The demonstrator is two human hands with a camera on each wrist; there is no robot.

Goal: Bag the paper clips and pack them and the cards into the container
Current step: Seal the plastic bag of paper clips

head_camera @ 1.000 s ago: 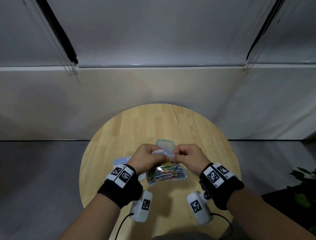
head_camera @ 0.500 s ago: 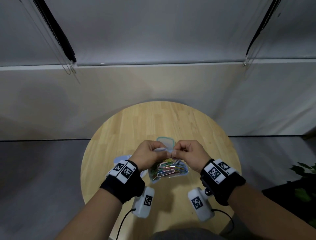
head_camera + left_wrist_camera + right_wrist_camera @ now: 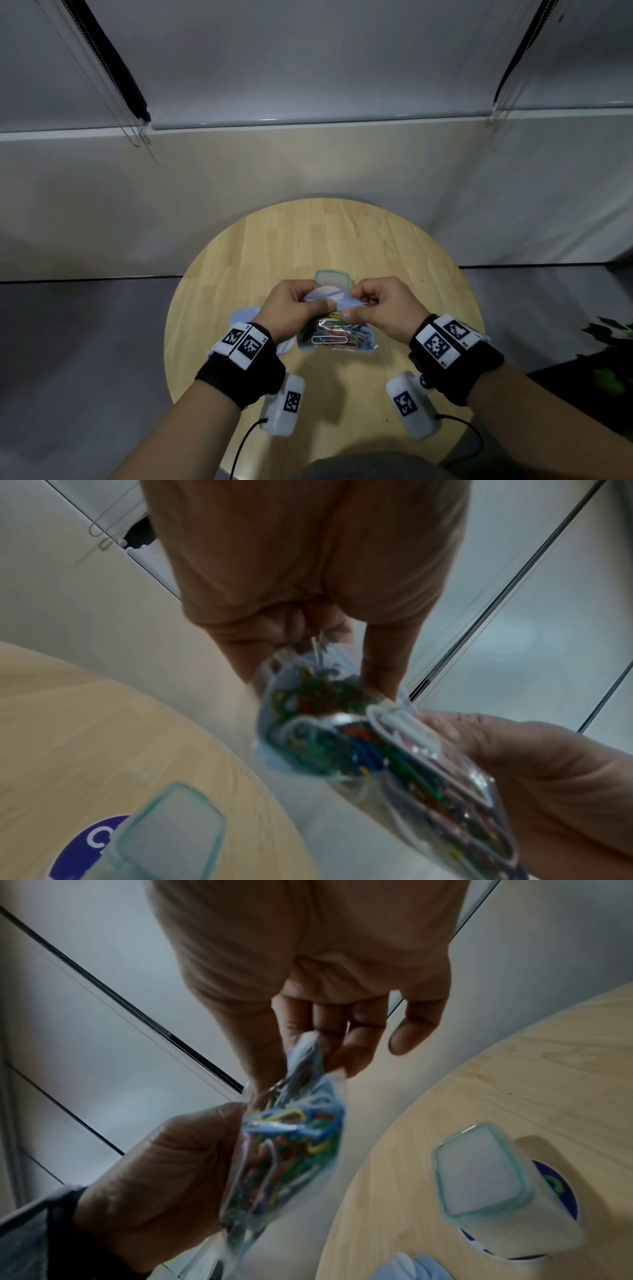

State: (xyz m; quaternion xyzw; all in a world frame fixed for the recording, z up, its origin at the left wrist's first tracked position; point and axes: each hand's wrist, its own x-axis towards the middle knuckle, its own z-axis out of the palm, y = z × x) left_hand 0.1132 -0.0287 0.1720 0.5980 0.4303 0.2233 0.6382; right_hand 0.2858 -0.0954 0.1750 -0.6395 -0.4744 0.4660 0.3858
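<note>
Above the middle of the round tabletop, both hands hold a small clear bag up in the air. The left hand pinches the top edge of the bag on one side, fingers curled tight. The right hand pinches the top edge on the other side, the same way. The two hands almost touch.

Inside the bag sit the paper clips, lots of them, in pink, green, blue and yellow. They fill the bottom part of the bag and make it hang down. No loose clips show on the tabletop, so I think the bagging is done and the step now is closing the top of the bag. I cannot tell if the top is pressed all the way shut.

Past the hands, toward the far edge of the tabletop, stands the container. It is a little see-through box with a green rim. Its lid looks on, but the wrist views are too blurry to be sure, and I cannot see anything inside it. It stands on a round purple card. More pale blue round cards lie on the tabletop by the left wrist.

Next, I think the bag top needs a firm squeeze all along. Then the container has to be open so the bag can go in. The cards are not packed yet.
</note>
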